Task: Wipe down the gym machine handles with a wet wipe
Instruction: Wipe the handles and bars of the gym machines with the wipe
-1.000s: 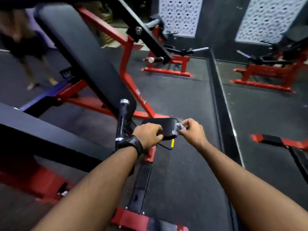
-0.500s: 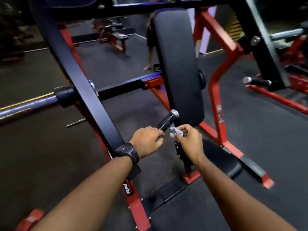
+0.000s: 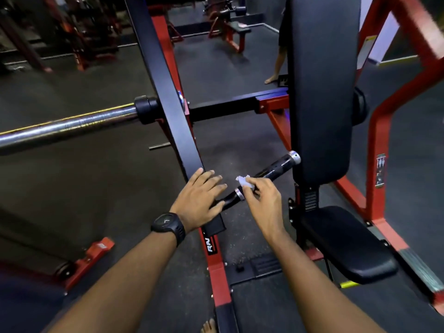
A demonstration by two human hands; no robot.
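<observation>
A black machine handle [image 3: 274,170] with silver end caps juts out from the black lever arm [image 3: 168,97] toward the back pad. My right hand [image 3: 260,198] pinches a small crumpled white wet wipe [image 3: 243,181] and holds it against the handle near its inner silver ring. My left hand [image 3: 200,198], with a black watch on the wrist, lies with spread straight fingers on the lower end of the lever arm, just left of the handle's base. It holds nothing.
A tall black back pad [image 3: 322,87] and seat pad [image 3: 346,243] stand to the right on a red frame [image 3: 379,121]. A steel weight bar [image 3: 64,127] sticks out to the left. A person's bare legs [image 3: 278,63] stand behind the pad. Dark rubber floor lies around.
The view has swung left from the seat to the lever arm and handle. My left hand has uncurled and now lies flat on the arm. My right hand has brought the wipe onto the handle.
</observation>
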